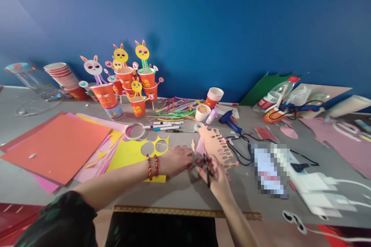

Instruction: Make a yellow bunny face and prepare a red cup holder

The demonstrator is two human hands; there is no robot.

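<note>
My left hand (177, 159), with red bead bracelets on its wrist, pinches a small pink paper piece (199, 147) above the grey table (179, 189). My right hand (216, 170) is closed around a dark pen or marker (206, 170) whose tip points at that piece. Behind the hands lies a peach sheet (218, 144) full of oval cut-outs. A yellow sheet (136, 153) with round holes lies under my left wrist.
Orange, pink and yellow paper sheets (58, 146) are stacked at left. Orange paper-cup bunnies (127, 81), stacked cups (65, 77), straws (174, 110), markers (166, 125), a tape ring (135, 131), a blue glue gun (230, 121) with cable, a bottle (274, 96) and white power adapters (319, 189) crowd the table.
</note>
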